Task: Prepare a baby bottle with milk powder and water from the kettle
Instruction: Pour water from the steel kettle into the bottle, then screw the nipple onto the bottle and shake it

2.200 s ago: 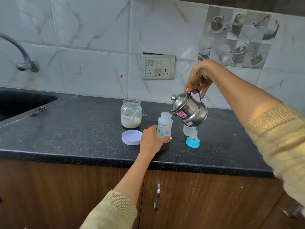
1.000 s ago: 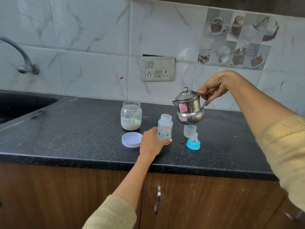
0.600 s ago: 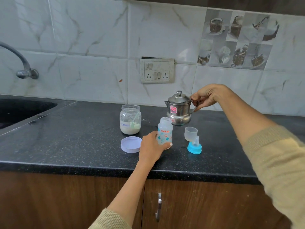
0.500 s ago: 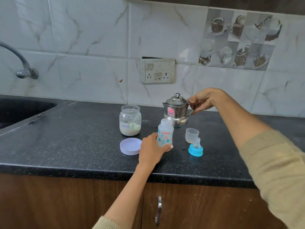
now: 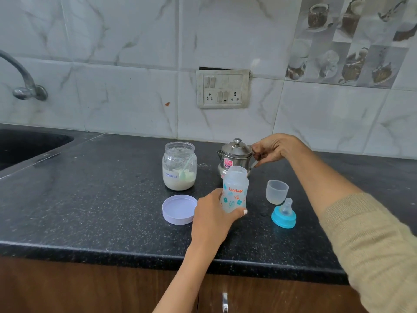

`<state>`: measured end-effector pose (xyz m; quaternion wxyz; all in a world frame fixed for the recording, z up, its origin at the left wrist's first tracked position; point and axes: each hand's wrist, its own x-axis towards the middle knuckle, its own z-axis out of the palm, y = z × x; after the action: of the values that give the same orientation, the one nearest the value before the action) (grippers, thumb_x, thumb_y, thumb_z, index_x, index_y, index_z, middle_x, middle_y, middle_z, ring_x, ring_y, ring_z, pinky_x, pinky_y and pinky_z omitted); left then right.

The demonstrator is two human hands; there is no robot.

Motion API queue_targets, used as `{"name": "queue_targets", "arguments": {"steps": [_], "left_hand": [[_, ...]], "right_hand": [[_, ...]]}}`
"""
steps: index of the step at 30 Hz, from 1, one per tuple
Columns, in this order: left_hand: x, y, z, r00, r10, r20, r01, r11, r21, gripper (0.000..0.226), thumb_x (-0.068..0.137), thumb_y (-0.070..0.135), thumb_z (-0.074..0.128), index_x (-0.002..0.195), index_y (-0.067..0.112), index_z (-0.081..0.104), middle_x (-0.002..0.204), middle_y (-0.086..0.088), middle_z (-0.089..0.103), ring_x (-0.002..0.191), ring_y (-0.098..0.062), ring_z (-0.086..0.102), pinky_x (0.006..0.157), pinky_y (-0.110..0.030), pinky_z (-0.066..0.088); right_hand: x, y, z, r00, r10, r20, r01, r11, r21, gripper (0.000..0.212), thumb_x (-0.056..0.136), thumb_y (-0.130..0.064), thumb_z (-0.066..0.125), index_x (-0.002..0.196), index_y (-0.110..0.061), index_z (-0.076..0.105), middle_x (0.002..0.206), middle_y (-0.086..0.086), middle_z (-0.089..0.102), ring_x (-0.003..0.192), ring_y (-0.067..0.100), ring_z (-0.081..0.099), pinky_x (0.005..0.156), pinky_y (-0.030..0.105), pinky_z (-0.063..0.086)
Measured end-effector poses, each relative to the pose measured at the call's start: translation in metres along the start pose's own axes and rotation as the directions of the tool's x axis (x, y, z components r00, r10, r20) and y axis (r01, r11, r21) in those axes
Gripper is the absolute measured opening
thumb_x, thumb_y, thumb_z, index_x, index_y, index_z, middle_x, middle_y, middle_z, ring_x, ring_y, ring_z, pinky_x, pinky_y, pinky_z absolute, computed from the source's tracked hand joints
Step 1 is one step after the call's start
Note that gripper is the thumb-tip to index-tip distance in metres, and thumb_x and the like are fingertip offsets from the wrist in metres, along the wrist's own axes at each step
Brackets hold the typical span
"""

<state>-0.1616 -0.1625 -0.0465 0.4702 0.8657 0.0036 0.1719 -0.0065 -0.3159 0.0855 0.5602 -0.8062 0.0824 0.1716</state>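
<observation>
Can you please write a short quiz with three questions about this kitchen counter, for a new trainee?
1. True or false: the kettle stands behind the baby bottle.
2. Which hand has its grip on the baby bottle?
A. the left hand
B. the right hand
C. neither hand
3. Fill in: the blue teat cap lies on the counter, just in front of the clear ____.

Key
1. True.
2. A. The right hand holds the kettle's handle.
3. Cup.
</observation>
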Motion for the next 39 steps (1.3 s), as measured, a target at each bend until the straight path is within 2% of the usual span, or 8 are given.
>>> {"name": "queue_targets", "arguments": {"steps": [3,10,20,23,25,27,33,39], "left_hand": [[0.0,0.0,0.0,1.0,-0.004,-0.004,0.004,1.0,-0.007,0.069,0.07,0.042,0.075,0.13,0.021,0.047,0.133,0.003,0.054,0.12,-0.015,0.052,0.091,-0.032,0.048],[0.0,0.0,0.0,1.0,-0.002,-0.004,0.002,1.0,-0.01,0.068,0.07,0.042,0.075,0.128,0.022,0.047,0.133,0.003,0.054,0.12,-0.014,0.052,0.091,-0.032,0.048],[0.0,-0.001,-0.001,1.0,0.0,-0.001,0.0,1.0,-0.019,0.068,0.07,0.041,0.076,0.129,0.021,0.048,0.132,0.003,0.055,0.119,-0.014,0.052,0.09,-0.03,0.047],[0.0,-0.001,-0.001,1.0,0.008,-0.003,-0.008,1.0,-0.022,0.067,0.07,0.041,0.076,0.127,0.02,0.049,0.131,0.002,0.056,0.119,-0.014,0.053,0.089,-0.03,0.048],[-0.001,-0.001,-0.001,1.0,0.008,-0.002,-0.008,1.0,-0.022,0.067,0.07,0.041,0.076,0.128,0.019,0.049,0.131,0.002,0.055,0.119,-0.015,0.053,0.089,-0.031,0.048],[0.0,0.0,-0.002,1.0,0.005,0.003,-0.005,1.0,-0.023,0.068,0.07,0.04,0.076,0.128,0.019,0.048,0.132,0.001,0.055,0.119,-0.016,0.053,0.09,-0.032,0.048],[-0.002,0.001,-0.004,1.0,0.016,0.002,-0.016,1.0,-0.01,0.07,0.069,0.041,0.076,0.128,0.015,0.049,0.13,-0.003,0.056,0.117,-0.017,0.054,0.087,-0.032,0.049],[-0.004,0.004,-0.008,1.0,0.022,0.017,-0.022,1.0,-0.011,0.07,0.07,0.039,0.077,0.129,0.012,0.049,0.131,-0.006,0.056,0.118,-0.019,0.054,0.088,-0.034,0.048]], "right_hand": [[0.01,0.002,0.002,1.0,0.006,0.011,-0.006,1.0,0.004,0.032,0.091,0.011,0.035,0.068,-0.005,0.049,0.071,0.005,0.039,0.065,0.013,0.039,0.105,0.048,0.041],[0.015,0.004,0.005,0.998,0.011,0.066,-0.012,1.0,0.015,0.028,0.093,0.011,0.037,0.096,-0.009,0.057,0.076,0.005,0.04,0.067,0.013,0.039,0.099,0.046,0.044],[0.016,0.008,0.002,1.0,-0.007,0.027,0.007,1.0,-0.011,0.027,0.094,0.008,0.038,0.078,-0.007,0.055,0.077,0.007,0.043,0.07,0.014,0.044,0.106,0.044,0.041],[0.013,0.009,0.005,0.999,-0.035,-0.009,0.035,0.999,-0.018,0.012,0.096,-0.007,0.05,0.093,-0.01,0.061,0.107,0.01,0.056,0.093,0.019,0.054,0.112,0.043,0.033],[0.009,0.012,0.003,0.992,-0.101,-0.08,0.094,0.992,-0.08,0.03,0.095,-0.02,0.054,0.123,-0.01,0.056,0.139,0.009,0.046,0.126,0.024,0.046,0.114,0.042,0.028],[0.002,0.014,-0.001,0.98,-0.151,-0.128,0.133,0.981,-0.141,0.042,0.094,-0.021,0.057,0.135,-0.013,0.05,0.149,0.007,0.039,0.135,0.024,0.038,0.112,0.042,0.03],[-0.032,0.028,-0.023,0.973,-0.167,-0.159,0.116,0.95,-0.289,0.031,0.09,-0.016,0.062,0.122,-0.02,0.062,0.143,0.003,0.046,0.13,0.022,0.044,0.104,0.038,0.04],[-0.074,0.045,-0.028,0.981,-0.135,-0.139,0.069,0.913,-0.402,0.039,0.084,-0.018,0.069,0.122,-0.02,0.06,0.141,0.006,0.048,0.129,0.023,0.043,0.103,0.037,0.041]]}}
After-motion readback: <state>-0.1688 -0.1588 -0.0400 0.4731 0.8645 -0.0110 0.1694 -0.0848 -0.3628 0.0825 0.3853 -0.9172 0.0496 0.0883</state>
